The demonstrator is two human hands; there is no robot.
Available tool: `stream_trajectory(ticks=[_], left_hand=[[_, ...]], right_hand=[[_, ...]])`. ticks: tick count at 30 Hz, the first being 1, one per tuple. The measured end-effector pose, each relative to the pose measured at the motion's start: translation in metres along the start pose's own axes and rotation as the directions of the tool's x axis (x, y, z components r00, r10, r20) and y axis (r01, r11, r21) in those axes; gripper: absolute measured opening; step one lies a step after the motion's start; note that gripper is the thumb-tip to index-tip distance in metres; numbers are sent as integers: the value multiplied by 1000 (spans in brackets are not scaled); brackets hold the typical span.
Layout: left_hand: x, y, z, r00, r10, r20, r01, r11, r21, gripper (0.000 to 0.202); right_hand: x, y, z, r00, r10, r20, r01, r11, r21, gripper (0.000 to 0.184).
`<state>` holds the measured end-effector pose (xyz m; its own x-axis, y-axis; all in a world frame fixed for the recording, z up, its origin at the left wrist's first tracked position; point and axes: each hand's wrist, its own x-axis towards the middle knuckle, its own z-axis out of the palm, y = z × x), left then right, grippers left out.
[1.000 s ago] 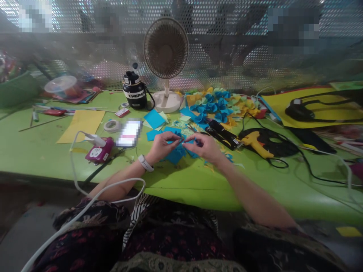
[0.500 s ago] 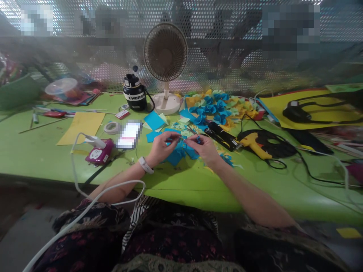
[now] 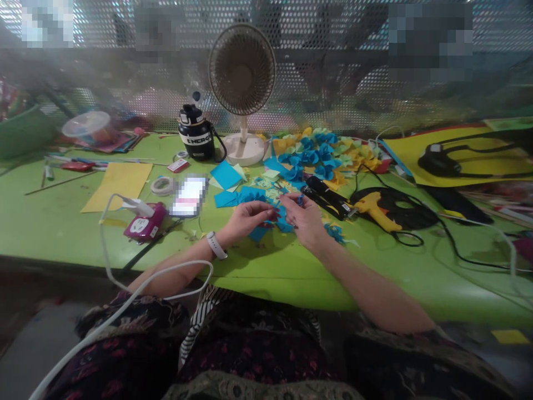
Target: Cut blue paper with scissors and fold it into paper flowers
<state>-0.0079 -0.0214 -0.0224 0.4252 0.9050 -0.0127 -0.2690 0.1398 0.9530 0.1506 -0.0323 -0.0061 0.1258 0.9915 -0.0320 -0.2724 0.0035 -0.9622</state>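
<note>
Well, the left hand (image 3: 249, 218) and the right hand (image 3: 306, 219) hover just apart above the green table (image 3: 54, 225), a little below the middle of the frame. The right hand's thumb and forefinger close in a tight pinch on a small blue scrap (image 3: 300, 199). The left hand's fingers curl loosely and point toward the right hand, and their tips lie over loose blue paper (image 3: 283, 225); whether they have hold of anything, I cannot tell. That paper lies under and between the hands, with more blue sheets (image 3: 227, 199) just left of them. A white watch (image 3: 216, 245) circles the left wrist.

Just above the hands, a heap of blue and yellow paper flowers (image 3: 320, 154) spreads across the table. A black stapler (image 3: 327, 197) lies near the right hand, and a yellow glue gun (image 3: 375, 214) sits farther right on a coiled black cord. Toward the left stand a pink power socket (image 3: 140, 229), a blurred phone (image 3: 189, 196), a tape roll (image 3: 162, 185) and a yellow sheet (image 3: 116, 186). A black bottle (image 3: 195, 133) and a white desk fan (image 3: 242, 72) stand at the top center, against a perforated metal screen (image 3: 333, 39). A white cable (image 3: 158, 274) runs past the left forearm.
</note>
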Motion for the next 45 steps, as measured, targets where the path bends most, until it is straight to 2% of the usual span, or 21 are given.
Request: stream_trajectory(ticks=[4,6,8,10,12,14,16,22,26,30,45], left_hand=[[0,4,1,1000,11,-19,-10,1000,22,43],[0,7,0,999,17,-43,-16,1000,16,44],[2,10,-2,996,32,-82,-32,999,2,43],[3,13,-5,992,48,-114,-48,999,3,40],[5,16,-8,990,64,-128,-62,998,20,34],[6,18,-11,988,80,-130,-76,996,36,30],[6,17,-12,989,89,-119,-84,995,46,28],[7,12,-13,990,123,-70,-118,990,73,33],[7,12,-12,992,106,-63,-103,994,48,36],[7,12,-12,992,100,-71,-98,995,35,37],[7,15,-11,973,220,-72,-216,974,68,33]], right_hand=[[2,-1,-3,999,-25,-22,23,998,-53,48],[2,-3,-6,999,-49,13,50,989,-136,45],[1,-7,-10,989,-124,85,143,949,-282,44],[0,-11,-13,953,-240,185,300,831,-469,49],[-2,-13,-16,902,-317,292,431,655,-620,55],[-2,-12,-16,873,-332,357,486,532,-693,56],[0,-10,-17,870,-321,373,490,490,-721,55],[4,-5,-19,888,-291,356,456,459,-762,54],[4,-6,-20,891,-278,358,451,455,-768,55],[3,-7,-19,883,-270,384,469,465,-751,56],[-1,-12,-17,877,-211,432,474,528,-704,57]])
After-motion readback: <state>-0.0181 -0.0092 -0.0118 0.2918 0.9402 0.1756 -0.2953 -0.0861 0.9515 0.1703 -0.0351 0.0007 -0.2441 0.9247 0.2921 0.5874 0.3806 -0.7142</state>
